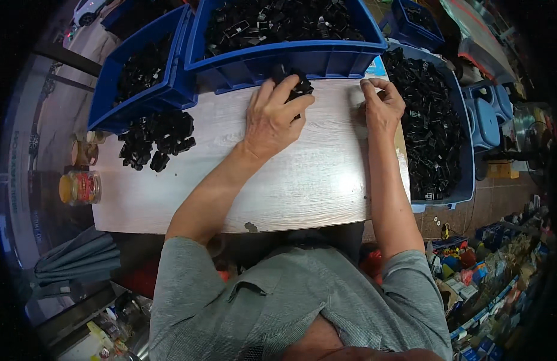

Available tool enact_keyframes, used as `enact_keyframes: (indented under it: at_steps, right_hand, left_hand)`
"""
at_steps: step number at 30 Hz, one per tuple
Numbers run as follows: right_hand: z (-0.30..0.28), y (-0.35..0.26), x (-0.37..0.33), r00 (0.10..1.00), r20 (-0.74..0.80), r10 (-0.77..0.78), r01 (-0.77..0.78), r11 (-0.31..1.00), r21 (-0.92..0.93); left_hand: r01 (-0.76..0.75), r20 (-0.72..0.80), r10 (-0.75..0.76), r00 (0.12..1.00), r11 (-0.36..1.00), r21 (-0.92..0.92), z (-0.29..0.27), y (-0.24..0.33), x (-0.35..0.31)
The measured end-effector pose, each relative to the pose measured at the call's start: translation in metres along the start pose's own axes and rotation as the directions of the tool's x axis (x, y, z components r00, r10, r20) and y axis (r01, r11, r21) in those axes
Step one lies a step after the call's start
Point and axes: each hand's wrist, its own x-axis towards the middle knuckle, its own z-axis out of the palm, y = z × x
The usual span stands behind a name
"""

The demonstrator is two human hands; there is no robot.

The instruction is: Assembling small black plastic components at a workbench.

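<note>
My left hand (270,117) is closed around several small black plastic parts (302,85) at the far side of the pale wooden table (290,186), right against a large blue bin (278,62). Its fingers curl over the parts and hide some of them. Further right, by the table's far right edge, my right hand (384,108) has thumb and forefinger drawn together in a pinch. Whatever is between those fingertips is too small or hidden to make out. A loose heap of similar black parts (170,129) lies on the table's left side.
Black parts fill the large bin, a smaller blue bin (181,90) at the left and a big blue tub (468,162) along the table's right side. A yellow-lidded jar (83,188) stands by the left edge. Blue stools (486,123) are beyond the tub.
</note>
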Motion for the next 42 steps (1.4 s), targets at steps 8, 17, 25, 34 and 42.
enact_keyframes:
  at_steps: [8, 17, 25, 34, 42]
  right_hand:
    - [-0.004, -0.001, -0.001, 0.999, -0.004, 0.033, -0.033, 0.999, 0.006]
    - [0.000, -0.002, 0.003, 1.000, 0.006, 0.025, -0.025, 1.000, 0.008]
    - [0.000, -0.008, -0.002, 0.993, 0.022, 0.115, -0.116, 0.991, 0.064]
    - [-0.002, -0.005, 0.000, 0.996, 0.013, 0.088, -0.088, 0.996, 0.000]
    - [-0.002, 0.007, 0.004, 1.000, 0.009, 0.024, -0.024, 1.000, -0.004]
  left_hand:
    - [0.044, -0.048, -0.047, 0.998, 0.998, -0.053, 0.000, 0.006, -0.002]
    - [0.135, -0.226, -0.152, 0.962, 0.987, -0.089, 0.008, -0.017, -0.005]
    - [0.049, -0.242, -0.060, 0.968, 0.998, -0.049, 0.008, -0.016, -0.002]
    - [-0.007, -0.295, 0.015, 0.955, 1.000, 0.029, -0.019, -0.002, 0.014]
    - [0.264, -0.112, -0.239, 0.964, 0.890, 0.372, -0.080, -0.064, 0.094]
